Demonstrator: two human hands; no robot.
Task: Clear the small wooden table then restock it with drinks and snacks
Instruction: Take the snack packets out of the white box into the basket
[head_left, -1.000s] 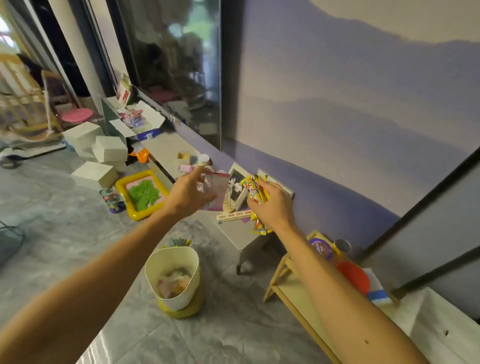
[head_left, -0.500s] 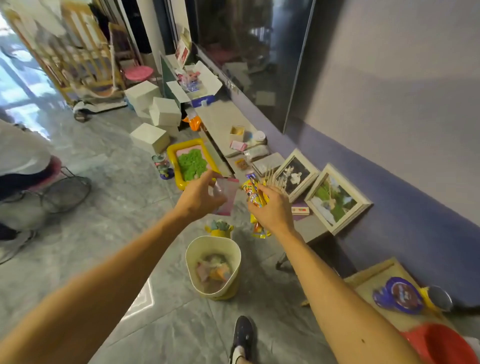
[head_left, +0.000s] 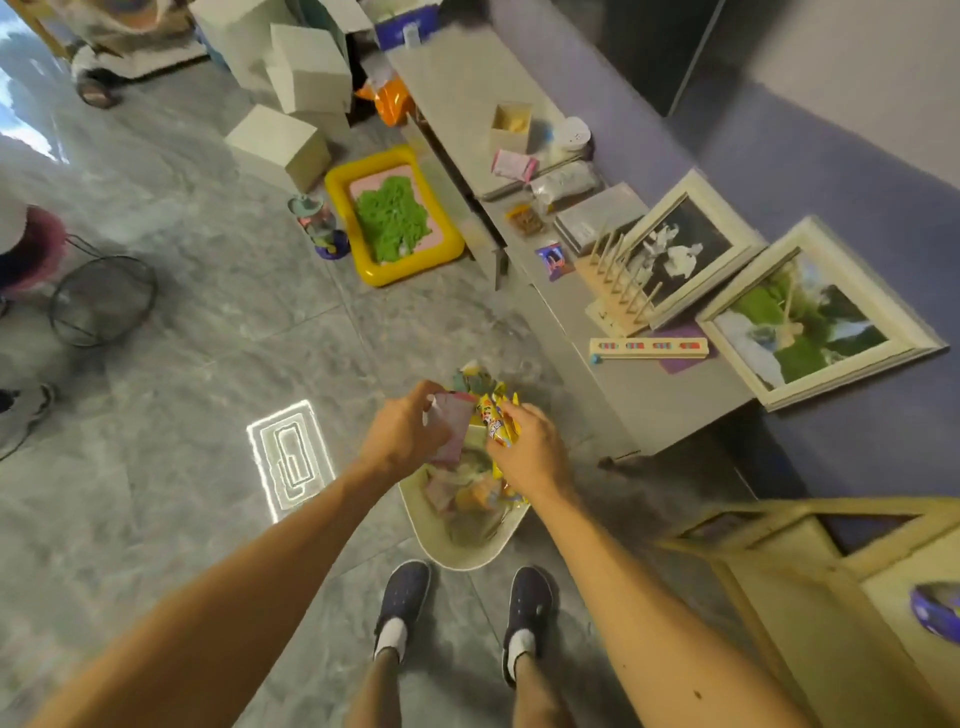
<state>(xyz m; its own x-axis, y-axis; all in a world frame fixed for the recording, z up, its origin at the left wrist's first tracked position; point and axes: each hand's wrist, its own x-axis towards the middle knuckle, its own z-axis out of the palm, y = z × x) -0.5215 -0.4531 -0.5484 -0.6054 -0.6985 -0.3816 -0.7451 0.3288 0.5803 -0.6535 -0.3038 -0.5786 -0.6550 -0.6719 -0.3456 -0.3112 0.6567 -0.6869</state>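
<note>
My left hand (head_left: 402, 439) grips a pink wrapper (head_left: 454, 428) and my right hand (head_left: 532, 454) grips several yellow snack wrappers (head_left: 497, 422). Both hands hover directly over a cream waste bin (head_left: 462, 556) on the floor, which holds crumpled wrappers. The small wooden table (head_left: 810, 582) shows at the lower right, with a blue packet (head_left: 937, 613) at its edge. My two feet in dark shoes stand just in front of the bin.
A low grey cabinet (head_left: 639, 384) runs along the purple wall with two framed pictures (head_left: 815, 317), a wooden peg rack (head_left: 618, 280) and small packets. A yellow tray of green sand (head_left: 392, 215), white boxes (head_left: 280, 140) and a wire basket (head_left: 101, 299) lie on the floor.
The view has tilted down and I have stepped closer. Both hands have dropped, carrying the wrappers from in front of the cabinet to directly above the bin.
</note>
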